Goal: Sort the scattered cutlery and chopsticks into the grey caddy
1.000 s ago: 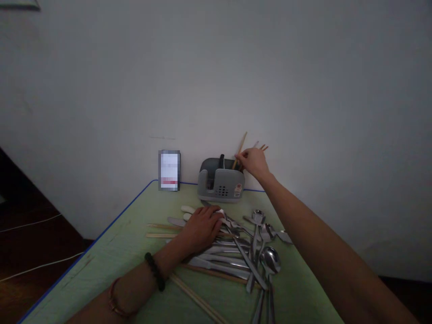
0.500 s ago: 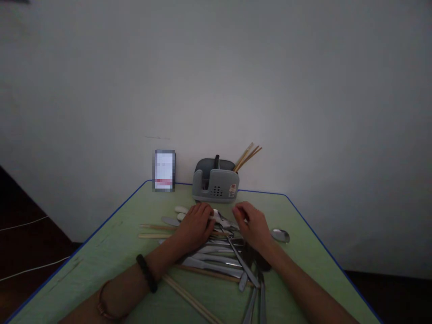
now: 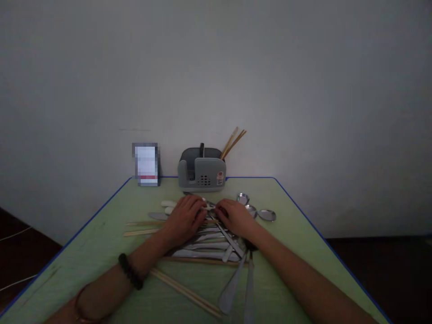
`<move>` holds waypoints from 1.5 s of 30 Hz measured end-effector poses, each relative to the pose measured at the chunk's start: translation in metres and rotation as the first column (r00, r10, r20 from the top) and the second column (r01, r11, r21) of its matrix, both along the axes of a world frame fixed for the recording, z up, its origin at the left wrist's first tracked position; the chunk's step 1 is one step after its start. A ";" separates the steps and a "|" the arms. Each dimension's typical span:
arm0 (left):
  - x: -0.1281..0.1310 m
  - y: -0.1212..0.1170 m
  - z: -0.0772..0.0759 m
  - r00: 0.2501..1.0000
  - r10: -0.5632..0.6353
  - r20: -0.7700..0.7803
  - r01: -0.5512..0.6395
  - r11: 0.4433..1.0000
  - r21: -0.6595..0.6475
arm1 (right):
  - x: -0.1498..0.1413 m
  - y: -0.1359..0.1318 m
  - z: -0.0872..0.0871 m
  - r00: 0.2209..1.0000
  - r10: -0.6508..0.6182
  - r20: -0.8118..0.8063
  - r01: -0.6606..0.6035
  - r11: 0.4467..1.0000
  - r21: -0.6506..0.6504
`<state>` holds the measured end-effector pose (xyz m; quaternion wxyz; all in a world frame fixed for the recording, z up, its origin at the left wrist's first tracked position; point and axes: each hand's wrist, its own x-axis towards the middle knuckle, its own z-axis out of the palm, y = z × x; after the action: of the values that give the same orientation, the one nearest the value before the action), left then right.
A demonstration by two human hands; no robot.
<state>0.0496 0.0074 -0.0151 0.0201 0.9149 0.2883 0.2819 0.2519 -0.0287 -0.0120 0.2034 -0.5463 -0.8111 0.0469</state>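
Both hands rest on a heap of metal cutlery (image 3: pixel 205 245) in the middle of a green table (image 3: pixel 101 252). My left hand (image 3: pixel 185 219) lies palm down over knives and spoon handles, fingers curled at the tips. My right hand (image 3: pixel 233 217) sits close beside it, fingers bent down onto the same pile; what the fingers pinch is hidden. A grey cutlery holder (image 3: pixel 201 173) stands at the table's far edge with wooden chopsticks (image 3: pixel 232 141) leaning out of its right side.
Loose wooden chopsticks (image 3: pixel 185 292) lie near the front and more at the left (image 3: pixel 140 227). Three spoon bowls (image 3: pixel 256 210) lie right of my hands. A small card (image 3: pixel 146 164) leans on the white wall. The table has a blue edge (image 3: pixel 297 202).
My right hand left the chopsticks in the holder and came down to the cutlery heap beside my left hand. The view shifted, so the table sits lower and more centred.
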 end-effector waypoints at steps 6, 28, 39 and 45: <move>0.001 -0.029 0.027 0.865 -0.502 0.009 0.499 0.859 -0.112 | 0.000 0.003 0.003 0.975 -0.218 0.050 0.218 0.976 -0.013; -0.003 0.001 0.054 0.721 0.360 0.593 0.379 0.512 -0.771 | 0.043 0.020 0.023 0.970 -0.215 -0.111 0.215 0.977 -0.019; -0.036 0.042 0.017 0.657 0.640 0.400 0.035 0.504 -0.863 | 0.006 -0.004 -0.003 0.999 -0.016 0.034 0.017 0.999 -0.045; -0.037 0.049 -0.002 0.837 0.475 0.271 -0.322 0.829 -0.456 | -0.006 -0.017 0.009 0.972 0.235 0.010 -0.234 0.970 -0.071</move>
<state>0.0127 0.0559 -0.0168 0.1970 0.7386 0.5174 0.3846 0.2459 -0.0460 -0.0031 0.1698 -0.4538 -0.8697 0.0937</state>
